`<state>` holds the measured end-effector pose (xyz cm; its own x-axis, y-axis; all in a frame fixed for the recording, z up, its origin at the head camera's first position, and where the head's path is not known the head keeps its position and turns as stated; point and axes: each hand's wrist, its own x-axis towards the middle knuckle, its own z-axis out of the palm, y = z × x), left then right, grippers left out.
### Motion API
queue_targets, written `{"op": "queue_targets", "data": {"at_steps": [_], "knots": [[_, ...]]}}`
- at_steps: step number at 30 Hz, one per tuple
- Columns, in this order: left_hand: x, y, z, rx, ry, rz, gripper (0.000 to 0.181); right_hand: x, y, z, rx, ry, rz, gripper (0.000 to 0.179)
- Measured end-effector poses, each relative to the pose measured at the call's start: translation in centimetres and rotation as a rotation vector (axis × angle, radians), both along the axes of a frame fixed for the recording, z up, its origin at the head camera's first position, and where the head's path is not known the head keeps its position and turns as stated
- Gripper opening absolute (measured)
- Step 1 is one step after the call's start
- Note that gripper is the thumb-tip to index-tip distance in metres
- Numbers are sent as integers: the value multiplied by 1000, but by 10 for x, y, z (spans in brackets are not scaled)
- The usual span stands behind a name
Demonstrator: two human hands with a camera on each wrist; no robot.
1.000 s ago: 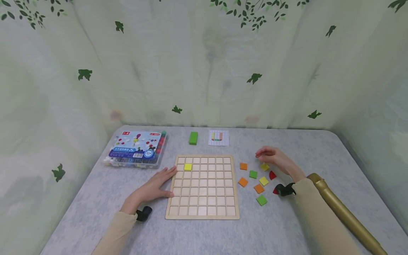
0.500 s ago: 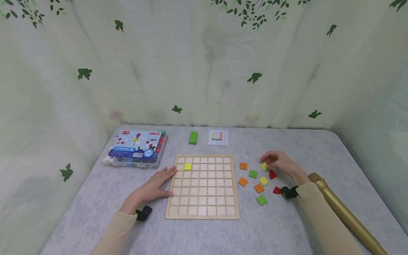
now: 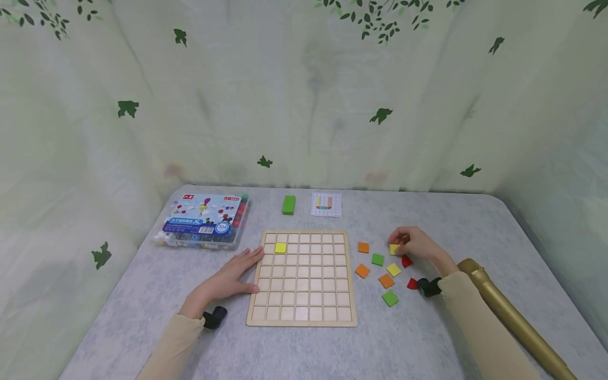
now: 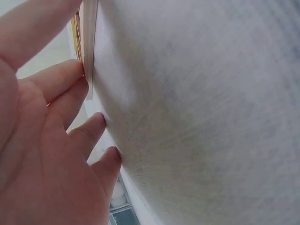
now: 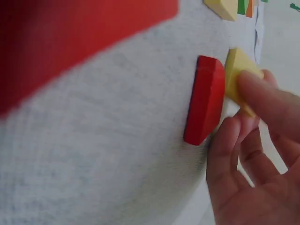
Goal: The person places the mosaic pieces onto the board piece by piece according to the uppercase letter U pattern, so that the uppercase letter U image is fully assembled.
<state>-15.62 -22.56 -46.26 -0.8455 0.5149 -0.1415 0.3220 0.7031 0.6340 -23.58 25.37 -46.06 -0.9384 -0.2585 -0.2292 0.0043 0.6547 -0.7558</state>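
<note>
My right hand pinches a yellow square tile between thumb and fingers, at the far end of the loose tiles. Close beside that tile lies a red quarter-round tile. My left hand lies with fingers spread, thumb and fingertips against the left edge of the wooden grid board. In the left wrist view, fingertips touch the board's side. One yellow tile sits in a cell near the board's far left corner.
Right of the board lie orange tiles, green tiles, another yellow tile and a second red piece. Behind the board are a green block and a pattern card. A plastic case stands back left; a gold pole runs along the right.
My right hand has come down onto the far yellow tile and now grips it, turning it slightly. The left hand has stayed at the board's edge.
</note>
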Motion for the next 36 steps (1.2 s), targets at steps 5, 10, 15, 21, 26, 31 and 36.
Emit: {"op": "queue_targets", "data": {"at_steps": [5, 10, 15, 21, 26, 31, 36], "knots": [[0, -1, 0, -4, 6, -4, 88, 1, -4, 6, -28, -34, 0, 15], [-1, 0, -1, 0, 5, -10, 88, -1, -12, 12, -91, -43, 78, 17], [-2, 0, -1, -9, -6, -1, 89, -5, -30, 14, -161, -74, 145, 17], [-1, 0, 1, -3, -18, 1, 88, -8, -59, 18, -229, -78, 229, 18], [0, 1, 3, 6, -32, 7, 87, -9, -87, 20, -282, -107, 260, 17], [0, 0, 2, 4, -34, 8, 86, -11, -114, 18, -325, -100, 318, 16], [0, 0, 2, 17, -32, 2, 86, -11, -145, 17, -355, -99, 333, 15]]}}
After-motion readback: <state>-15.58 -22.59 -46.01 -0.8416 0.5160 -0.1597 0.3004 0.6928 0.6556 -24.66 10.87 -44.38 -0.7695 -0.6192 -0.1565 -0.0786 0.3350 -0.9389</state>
